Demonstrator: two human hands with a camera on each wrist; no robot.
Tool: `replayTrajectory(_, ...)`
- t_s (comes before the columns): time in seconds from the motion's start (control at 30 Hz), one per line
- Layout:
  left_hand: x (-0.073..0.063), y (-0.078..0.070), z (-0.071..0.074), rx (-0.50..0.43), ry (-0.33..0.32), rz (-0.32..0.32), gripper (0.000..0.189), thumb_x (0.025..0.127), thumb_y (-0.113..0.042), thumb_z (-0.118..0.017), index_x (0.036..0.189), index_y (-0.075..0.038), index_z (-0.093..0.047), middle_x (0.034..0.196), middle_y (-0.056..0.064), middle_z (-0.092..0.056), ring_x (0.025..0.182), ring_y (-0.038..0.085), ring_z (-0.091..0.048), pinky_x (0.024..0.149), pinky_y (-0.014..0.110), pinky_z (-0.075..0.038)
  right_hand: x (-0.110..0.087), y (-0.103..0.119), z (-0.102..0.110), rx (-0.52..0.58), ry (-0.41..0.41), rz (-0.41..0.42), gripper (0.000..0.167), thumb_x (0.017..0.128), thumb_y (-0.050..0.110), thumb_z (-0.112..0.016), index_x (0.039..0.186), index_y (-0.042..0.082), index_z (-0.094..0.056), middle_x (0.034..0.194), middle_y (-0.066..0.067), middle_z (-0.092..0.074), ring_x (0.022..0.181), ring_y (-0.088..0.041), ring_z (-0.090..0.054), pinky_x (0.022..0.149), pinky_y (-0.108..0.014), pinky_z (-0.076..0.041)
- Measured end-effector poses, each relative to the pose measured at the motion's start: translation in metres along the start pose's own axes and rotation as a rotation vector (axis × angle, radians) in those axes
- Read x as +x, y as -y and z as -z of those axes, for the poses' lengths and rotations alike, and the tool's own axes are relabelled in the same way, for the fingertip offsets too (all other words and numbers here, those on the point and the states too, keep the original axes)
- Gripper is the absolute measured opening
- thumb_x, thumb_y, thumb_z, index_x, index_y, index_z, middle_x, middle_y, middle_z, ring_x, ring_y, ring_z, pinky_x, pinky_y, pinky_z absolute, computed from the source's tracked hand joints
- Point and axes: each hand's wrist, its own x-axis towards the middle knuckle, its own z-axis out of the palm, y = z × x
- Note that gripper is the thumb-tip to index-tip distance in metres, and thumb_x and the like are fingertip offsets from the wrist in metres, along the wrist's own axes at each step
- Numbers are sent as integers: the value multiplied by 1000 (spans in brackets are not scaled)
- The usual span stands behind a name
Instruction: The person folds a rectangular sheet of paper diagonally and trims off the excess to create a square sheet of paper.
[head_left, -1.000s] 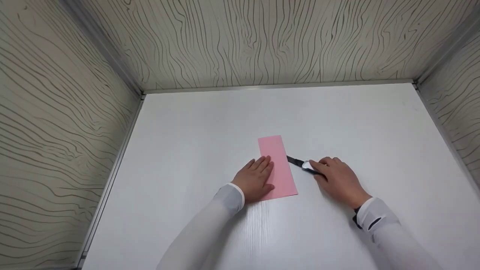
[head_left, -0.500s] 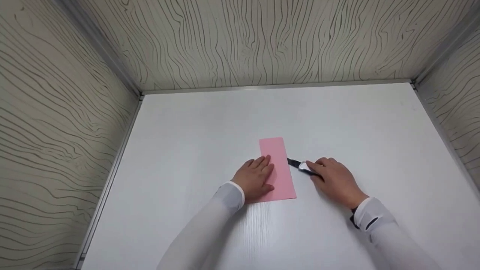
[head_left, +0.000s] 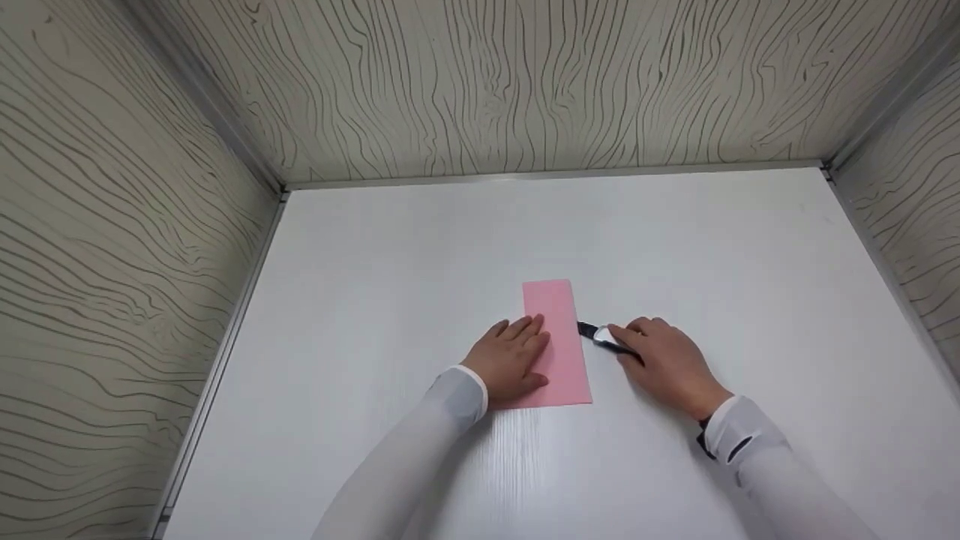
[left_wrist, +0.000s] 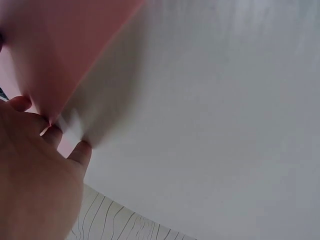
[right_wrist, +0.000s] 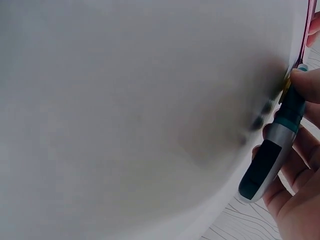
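A folded pink sheet of paper lies lengthwise on the white table, its long right edge facing the knife. My left hand rests on its left part with straight, slightly spread fingers; in the left wrist view the fingertips meet the pink paper. My right hand grips a utility knife, its dark front end right at the paper's right edge. From the right wrist, the knife's dark teal and silver handle shows, thumb near its front. Its tip meets the paper's thin edge, and the blade itself is hidden.
The white table runs back to a metal rail. Walls with a wood-grain pattern enclose it at the back and both sides.
The paper has shifted slightly toward me and turned a little under my left hand. My right hand and the knife have moved slightly left, and less of the knife's dark front shows.
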Motion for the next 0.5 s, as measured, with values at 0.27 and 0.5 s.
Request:
replayTrajectory(0.27,1,1,-1,-18,6,5,77,103,-62,-44,165,-22,-23,171,-1,-10,156,16,-7,125,38,-10,-3,-4,3,-14,-7,-36,45,90,12,-76,135,9,-68,107,-9,-68,89,-27,-58,74,-41,-50)
replayTrajectory(0.5,0,0,1,-15,7,7,76,103,-61,-44,165,-22,-23,171,-2,-10,156,15,-8,125,38,-10,-5,-5,3,-13,2,-45,46,91,13,-75,136,9,-67,107,-9,-67,90,-28,-58,75,-42,-51)
